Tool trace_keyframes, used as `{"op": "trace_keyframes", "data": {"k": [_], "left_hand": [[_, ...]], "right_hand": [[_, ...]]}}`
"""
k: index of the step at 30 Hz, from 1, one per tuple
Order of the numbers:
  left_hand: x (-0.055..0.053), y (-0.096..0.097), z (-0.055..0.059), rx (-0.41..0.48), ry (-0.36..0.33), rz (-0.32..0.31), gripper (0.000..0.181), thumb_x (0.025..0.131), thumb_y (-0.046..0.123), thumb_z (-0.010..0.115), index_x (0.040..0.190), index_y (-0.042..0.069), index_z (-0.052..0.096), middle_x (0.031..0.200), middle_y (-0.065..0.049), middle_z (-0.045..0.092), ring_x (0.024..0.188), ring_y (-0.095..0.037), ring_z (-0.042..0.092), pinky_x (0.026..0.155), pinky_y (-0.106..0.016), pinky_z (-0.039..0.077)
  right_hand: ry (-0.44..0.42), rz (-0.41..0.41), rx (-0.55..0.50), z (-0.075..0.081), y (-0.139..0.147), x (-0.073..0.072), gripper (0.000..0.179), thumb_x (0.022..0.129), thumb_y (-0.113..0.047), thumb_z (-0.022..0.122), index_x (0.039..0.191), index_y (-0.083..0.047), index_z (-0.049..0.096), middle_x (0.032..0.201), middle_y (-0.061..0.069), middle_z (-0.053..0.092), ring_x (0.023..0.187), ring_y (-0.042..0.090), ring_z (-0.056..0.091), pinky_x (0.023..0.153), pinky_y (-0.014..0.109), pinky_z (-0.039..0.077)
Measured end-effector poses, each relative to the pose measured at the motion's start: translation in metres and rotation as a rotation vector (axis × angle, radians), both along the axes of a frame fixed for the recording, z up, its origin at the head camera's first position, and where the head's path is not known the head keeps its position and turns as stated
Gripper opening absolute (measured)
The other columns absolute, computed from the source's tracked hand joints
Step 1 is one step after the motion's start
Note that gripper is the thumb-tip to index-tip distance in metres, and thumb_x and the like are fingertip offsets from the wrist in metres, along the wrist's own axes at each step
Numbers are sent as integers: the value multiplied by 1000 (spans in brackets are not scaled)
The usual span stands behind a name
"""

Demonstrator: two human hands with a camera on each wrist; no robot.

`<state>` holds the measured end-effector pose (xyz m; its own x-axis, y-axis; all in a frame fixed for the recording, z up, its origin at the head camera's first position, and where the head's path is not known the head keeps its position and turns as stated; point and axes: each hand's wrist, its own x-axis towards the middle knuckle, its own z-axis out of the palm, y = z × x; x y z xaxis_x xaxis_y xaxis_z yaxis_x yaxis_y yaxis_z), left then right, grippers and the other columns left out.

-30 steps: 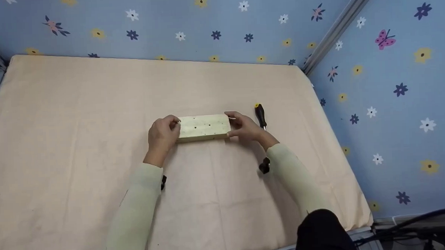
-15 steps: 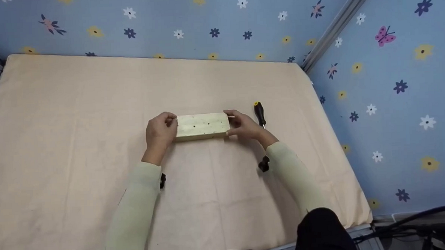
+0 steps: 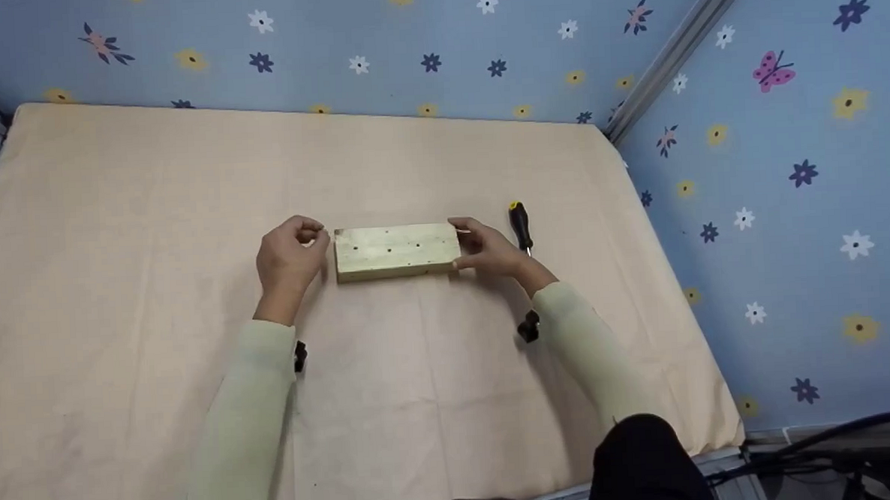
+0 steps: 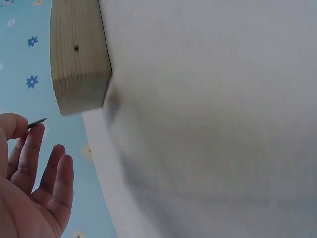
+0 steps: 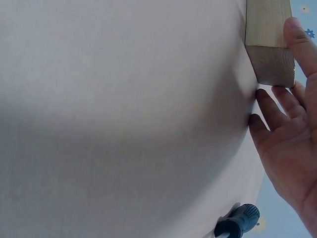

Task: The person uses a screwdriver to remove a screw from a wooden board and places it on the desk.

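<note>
A pale wooden block (image 3: 408,255) with several small dark holes in its top lies on the cloth. My left hand (image 3: 287,257) is just off its left end, pinching a small screw (image 4: 37,123) between thumb and forefinger; the screw's pointed tip sticks out toward the block in the left wrist view, and the other fingers are loosely bent. At the block's right end, my right hand (image 3: 490,249) holds it, thumb at the near corner and forefinger at the far corner. In the right wrist view the remaining fingers sit by the end face.
A screwdriver (image 3: 520,227) with a black and yellow handle lies right of the block, just beyond my right hand, its shaft partly hidden by the wrist. Beige cloth (image 3: 152,255) covers the table. Blue flowered walls (image 3: 781,213) rise behind and on the right.
My left hand has moved left, away from the block, carrying the screw and uncovering the block's left end and another hole. My right hand stays at the right end.
</note>
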<state>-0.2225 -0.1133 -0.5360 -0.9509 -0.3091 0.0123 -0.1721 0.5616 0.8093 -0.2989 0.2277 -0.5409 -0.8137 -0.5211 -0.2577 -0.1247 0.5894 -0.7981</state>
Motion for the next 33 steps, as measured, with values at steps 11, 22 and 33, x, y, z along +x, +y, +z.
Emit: {"op": "trace_keyframes", "data": {"k": [11,22,33], "left_hand": [[5,-33,-5,-35,-52,63,21,89,31,56,98,18,69,91,-3,71,82,-19,63,71,-33,43],[12,-47,-12,-76,-189,119,22,86,31,58,96,15,69,92,-5,73,83,-21,64,71,-33,42],[15,-52,-17,-70,-351,57,23,88,33,58,95,13,67,99,-8,70,92,-27,63,73,-38,47]], "right_hand": [[17,2,34,2,0,0,83,80,-24,79,149,-20,33,152,4,39,141,24,38,117,40,28],[16,-1,20,0,0,-1,83,79,-23,80,149,-19,34,152,4,40,140,22,40,116,38,29],[27,14,17,0,1,-1,84,79,-25,80,148,-17,34,151,4,41,140,23,40,116,37,29]]}}
